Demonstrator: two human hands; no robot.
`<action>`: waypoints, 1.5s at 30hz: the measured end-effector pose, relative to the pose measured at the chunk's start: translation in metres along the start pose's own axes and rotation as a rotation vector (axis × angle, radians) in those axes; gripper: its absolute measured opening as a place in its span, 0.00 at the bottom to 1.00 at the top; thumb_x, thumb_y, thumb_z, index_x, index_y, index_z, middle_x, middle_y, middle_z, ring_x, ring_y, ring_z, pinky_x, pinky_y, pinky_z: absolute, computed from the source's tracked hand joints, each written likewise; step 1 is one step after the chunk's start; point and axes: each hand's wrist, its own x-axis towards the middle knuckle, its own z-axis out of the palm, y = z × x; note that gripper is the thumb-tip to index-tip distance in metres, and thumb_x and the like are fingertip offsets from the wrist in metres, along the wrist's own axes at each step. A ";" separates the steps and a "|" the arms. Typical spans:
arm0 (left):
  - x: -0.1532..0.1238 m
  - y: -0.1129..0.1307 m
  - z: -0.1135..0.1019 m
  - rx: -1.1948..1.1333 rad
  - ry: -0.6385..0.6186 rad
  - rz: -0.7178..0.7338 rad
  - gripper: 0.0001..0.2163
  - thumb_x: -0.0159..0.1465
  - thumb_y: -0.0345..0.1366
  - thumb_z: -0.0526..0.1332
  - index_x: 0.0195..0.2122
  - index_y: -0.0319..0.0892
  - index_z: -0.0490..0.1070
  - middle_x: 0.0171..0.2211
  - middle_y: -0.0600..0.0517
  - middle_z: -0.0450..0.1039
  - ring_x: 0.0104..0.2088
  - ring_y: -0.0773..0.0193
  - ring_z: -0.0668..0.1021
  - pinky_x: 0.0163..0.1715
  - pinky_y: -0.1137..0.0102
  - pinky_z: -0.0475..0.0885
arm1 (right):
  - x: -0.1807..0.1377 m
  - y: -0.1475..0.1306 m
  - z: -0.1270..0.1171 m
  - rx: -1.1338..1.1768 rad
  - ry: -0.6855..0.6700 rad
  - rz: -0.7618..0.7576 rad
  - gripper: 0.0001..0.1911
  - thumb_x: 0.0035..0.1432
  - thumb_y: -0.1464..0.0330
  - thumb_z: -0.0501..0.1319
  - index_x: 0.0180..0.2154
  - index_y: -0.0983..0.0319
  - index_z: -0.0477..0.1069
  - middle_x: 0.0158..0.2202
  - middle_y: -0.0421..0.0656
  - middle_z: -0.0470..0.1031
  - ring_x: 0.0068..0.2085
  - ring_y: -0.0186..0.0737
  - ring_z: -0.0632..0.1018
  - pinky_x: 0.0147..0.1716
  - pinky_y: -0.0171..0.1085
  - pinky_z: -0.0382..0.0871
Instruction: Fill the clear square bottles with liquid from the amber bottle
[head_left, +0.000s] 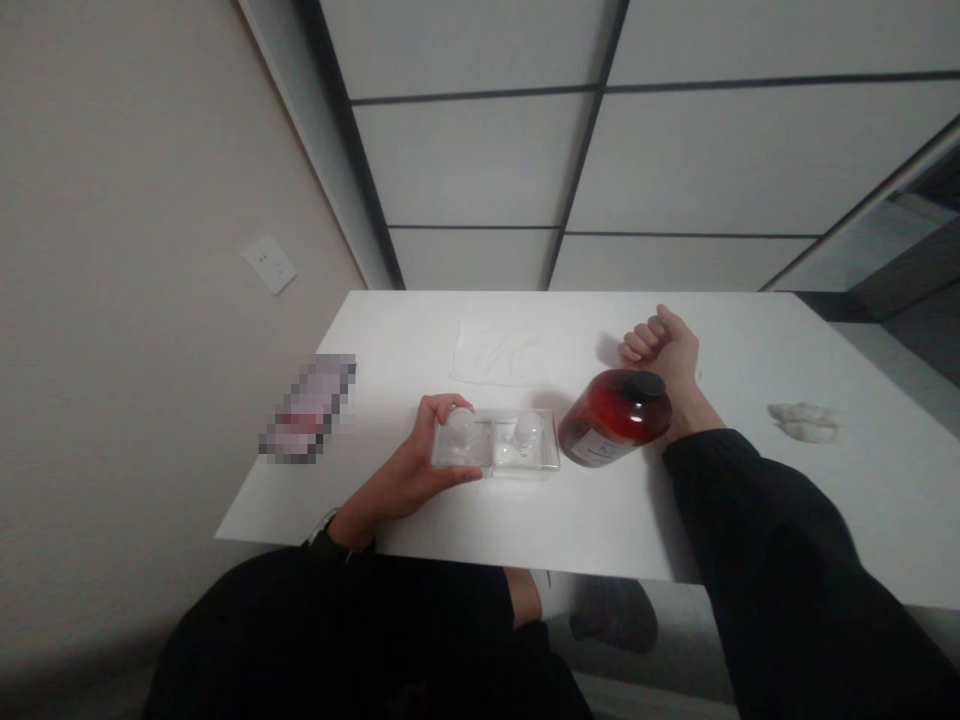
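My left hand [409, 470] grips the left end of a clear plastic box [493, 458] on the white table, thumb along the near side and fingers over the far side. A divider splits the box into two compartments, and each has a clear, rounded part in it. Just right of the box stands a reddish-brown bottle [607, 415] with a black cap and a pale label. Beyond the bottle, my right hand [667, 350] is curled into a fist near the tabletop, with nothing visible in it. Its wrist passes behind the bottle's right side.
A thin whitish sheet [495, 352] lies flat behind the box. At the right is a crumpled, stained wipe or tissue [806, 422]. A blurred-out phone-like object [311, 410] lies at the table's left edge. Wall and panelled doors [480, 160] border the white table [450, 525].
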 end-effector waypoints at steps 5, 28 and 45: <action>0.000 0.003 -0.001 0.022 -0.041 -0.023 0.26 0.64 0.47 0.71 0.56 0.47 0.62 0.60 0.43 0.61 0.64 0.47 0.68 0.69 0.49 0.65 | 0.001 0.001 -0.001 -0.005 0.003 -0.001 0.37 0.62 0.63 0.70 0.26 0.58 0.37 0.17 0.30 0.40 0.17 0.28 0.46 0.12 0.30 0.47; 0.000 0.000 0.001 0.045 0.032 -0.013 0.30 0.63 0.48 0.72 0.60 0.48 0.58 0.60 0.44 0.63 0.64 0.47 0.68 0.68 0.52 0.65 | 0.000 -0.006 -0.002 -0.052 -0.036 0.069 0.35 0.63 0.65 0.68 0.22 0.59 0.40 0.15 0.32 0.43 0.17 0.29 0.47 0.13 0.31 0.48; -0.002 -0.013 0.001 0.020 0.065 0.043 0.40 0.59 0.53 0.76 0.67 0.49 0.60 0.67 0.42 0.63 0.67 0.43 0.70 0.69 0.49 0.67 | 0.007 -0.006 -0.010 -0.172 -0.126 0.016 0.38 0.57 0.61 0.72 0.22 0.59 0.40 0.15 0.33 0.41 0.18 0.30 0.47 0.15 0.36 0.46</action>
